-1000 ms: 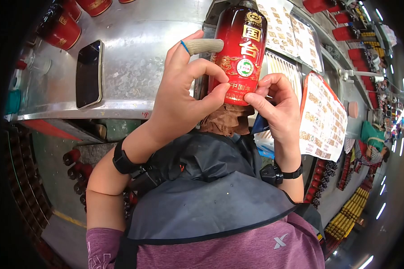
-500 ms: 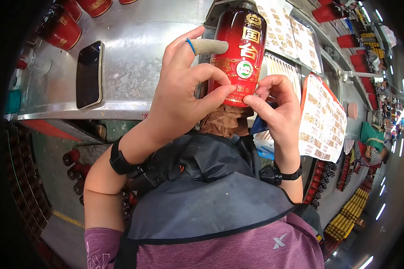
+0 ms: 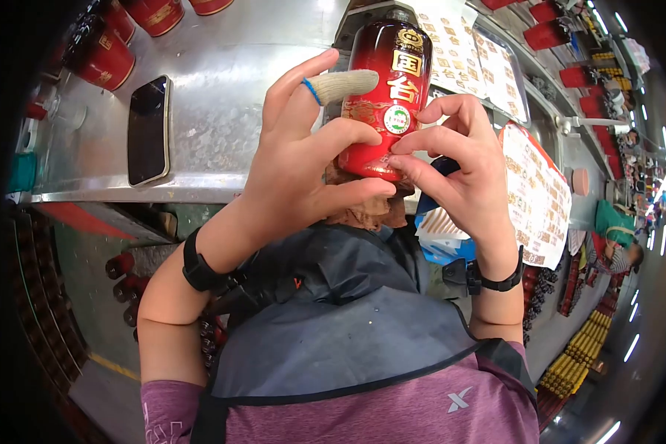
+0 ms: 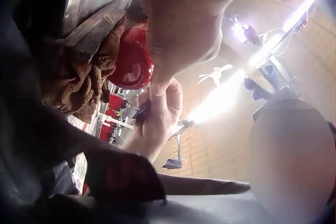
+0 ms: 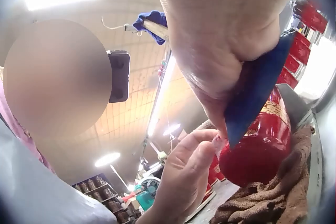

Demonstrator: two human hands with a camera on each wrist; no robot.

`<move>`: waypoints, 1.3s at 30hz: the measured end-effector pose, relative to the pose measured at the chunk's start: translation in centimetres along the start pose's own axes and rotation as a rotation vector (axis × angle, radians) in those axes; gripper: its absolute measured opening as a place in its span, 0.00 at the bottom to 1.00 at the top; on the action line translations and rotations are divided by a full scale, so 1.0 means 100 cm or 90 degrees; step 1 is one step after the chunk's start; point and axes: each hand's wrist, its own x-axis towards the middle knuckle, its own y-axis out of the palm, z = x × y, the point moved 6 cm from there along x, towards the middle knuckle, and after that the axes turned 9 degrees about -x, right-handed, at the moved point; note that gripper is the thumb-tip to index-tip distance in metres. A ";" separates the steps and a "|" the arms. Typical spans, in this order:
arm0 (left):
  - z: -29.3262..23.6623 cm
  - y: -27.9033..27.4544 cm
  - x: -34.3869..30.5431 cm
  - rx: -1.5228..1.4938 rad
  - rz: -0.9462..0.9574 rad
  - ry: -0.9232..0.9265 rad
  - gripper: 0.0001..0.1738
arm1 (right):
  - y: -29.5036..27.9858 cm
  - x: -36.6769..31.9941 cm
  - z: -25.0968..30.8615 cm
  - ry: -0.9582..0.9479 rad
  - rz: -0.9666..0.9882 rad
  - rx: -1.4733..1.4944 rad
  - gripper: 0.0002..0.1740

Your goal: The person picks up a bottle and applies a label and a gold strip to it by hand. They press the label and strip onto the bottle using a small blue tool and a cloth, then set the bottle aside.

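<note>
A glossy red bottle point(image 3: 381, 152), dark at the neck and marked with gold characters, lies with its base toward me. A brown cloth point(image 5: 262, 203) is bunched under its base. My left hand point(image 3: 292, 140) touches the bottle's left side; a knitted sleeve point(image 3: 344, 85) covers one finger laid across it. The left thumb is apart from the index finger, near the base edge. My right hand point(image 3: 466, 159) has thumb and fingertips together at the lower front, below a round white-and-green sticker point(image 3: 397, 119). A dark blue flat piece point(image 5: 257, 92) is tucked in its curled fingers.
A phone point(image 3: 149, 131) lies on the metal table point(image 3: 214, 81). More red bottles point(image 3: 100, 55) stand at the back left. Printed label sheets point(image 3: 451, 59) lie beyond the bottle, and another orange-edged sheet point(image 3: 536, 192) sits to the right.
My left thumb has left the bottle's face and spread from the index finger. My right hand has moved inward onto the lower front. The bottle has shifted slightly left.
</note>
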 end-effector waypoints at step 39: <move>0.003 0.007 0.000 -0.103 0.023 -0.085 0.11 | 0.000 -0.005 0.009 -0.006 -0.005 -0.023 0.07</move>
